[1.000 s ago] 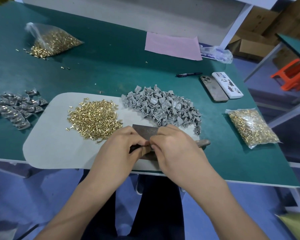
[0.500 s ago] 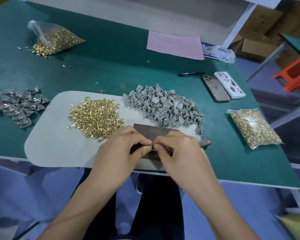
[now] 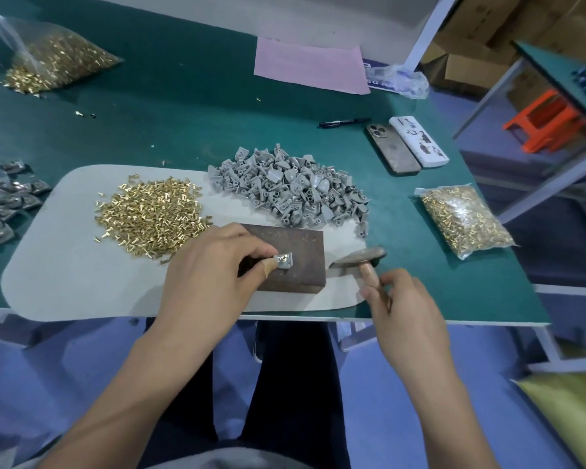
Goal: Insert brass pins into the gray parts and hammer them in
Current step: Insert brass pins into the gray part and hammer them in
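You will find almost nothing here that you can read. The white rectangular phone case [image 3: 418, 142] lying at the far right of your green surface [image 3: 149, 123] carries dark printed marks, some like brush strokes and some like small figures, but they are too small and blurred to make out as words. The crumpled clear plastic bag [image 3: 398, 81] beside the pink paper sheet [image 3: 310, 66] shows a strip of blue print at its left edge; its letters cannot be told. The brown cardboard boxes [image 3: 481, 45] behind the surface bear faint marks, none legible. No numbers, brands or signs can be read.
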{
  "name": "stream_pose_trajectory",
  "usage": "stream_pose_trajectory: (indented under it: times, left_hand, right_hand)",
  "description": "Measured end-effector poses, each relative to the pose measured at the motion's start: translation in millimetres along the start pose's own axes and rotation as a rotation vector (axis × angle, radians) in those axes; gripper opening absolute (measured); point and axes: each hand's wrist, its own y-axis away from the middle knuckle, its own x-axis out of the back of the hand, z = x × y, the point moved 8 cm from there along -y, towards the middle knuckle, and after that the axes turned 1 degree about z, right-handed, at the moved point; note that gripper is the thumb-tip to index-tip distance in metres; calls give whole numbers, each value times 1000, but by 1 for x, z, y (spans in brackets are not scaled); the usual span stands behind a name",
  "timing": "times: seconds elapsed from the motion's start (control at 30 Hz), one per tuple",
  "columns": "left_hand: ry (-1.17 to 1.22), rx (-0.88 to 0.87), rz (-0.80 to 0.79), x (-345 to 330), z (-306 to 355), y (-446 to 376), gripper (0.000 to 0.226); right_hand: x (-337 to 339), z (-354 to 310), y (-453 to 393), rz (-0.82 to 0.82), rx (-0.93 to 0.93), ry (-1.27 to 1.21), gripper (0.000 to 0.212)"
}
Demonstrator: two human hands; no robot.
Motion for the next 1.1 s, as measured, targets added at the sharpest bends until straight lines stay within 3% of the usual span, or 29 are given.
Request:
stream_pose_trajectory:
  times: [0.07, 0.17, 0.27, 0.47, 0.57, 0.67, 0.83, 0.97, 1.1]
  left_hand:
    - [-35, 0, -9, 0, 0, -2, 4]
    - [-60, -46, -32, 0, 4, -6, 8]
    - [-138, -124, -50, 0, 11, -10, 9]
    - [-157, -86, -38, 0, 9, -11, 10]
    - [-168, -71, -21, 0, 8, -10, 11]
    - [-146, -56, -34, -1, 6, -11, 12]
    - [-138, -49, -53, -1, 5, -11, 11]
    - [-138, -53, -43, 0, 6, -11, 11]
    - [-149, -46, -37, 0, 7, -11, 13]
  right_hand:
    - [6, -3, 0, 71, 35, -41, 23]
    - [28, -5, 2, 210, 60, -118, 34]
    - [50, -28, 3, 204, 219, -405, 41]
    - [41, -84, 10, 127, 478, -299, 24]
    - [38, -84, 9, 134, 496, -230, 32]
    - [51, -79, 15, 267, 492, -371, 28]
    - [34, -83, 20, 176, 490, -231, 28]
    - [49, -78, 24, 307, 472, -420, 24]
    - [38, -80, 27, 212, 468, -217, 32]
